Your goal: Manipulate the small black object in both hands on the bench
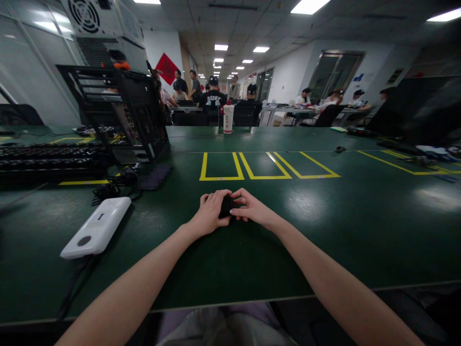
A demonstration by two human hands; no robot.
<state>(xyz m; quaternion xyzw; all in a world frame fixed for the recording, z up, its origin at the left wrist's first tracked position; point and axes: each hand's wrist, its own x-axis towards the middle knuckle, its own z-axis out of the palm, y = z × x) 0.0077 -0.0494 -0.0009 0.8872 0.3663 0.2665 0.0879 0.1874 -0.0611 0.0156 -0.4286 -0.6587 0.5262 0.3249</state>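
Note:
A small black object (225,206) is held between my two hands, just above or on the green tabletop (273,259), near the middle of the view. My left hand (211,211) wraps its fingers and thumb around the left side of it. From the right, my right hand (252,209) pinches its edge with thumb and fingertips. What exactly the object is cannot be made out, since my fingers cover much of it. Beyond both hands, yellow tape outlines (221,179) mark the table.
At left stand an open black computer case (139,115) and a white device (97,228) with a dark cable. A white bottle (228,117) is at the far table edge. A small dark ring-like item (339,149) lies right. Several people sit or stand in the background.

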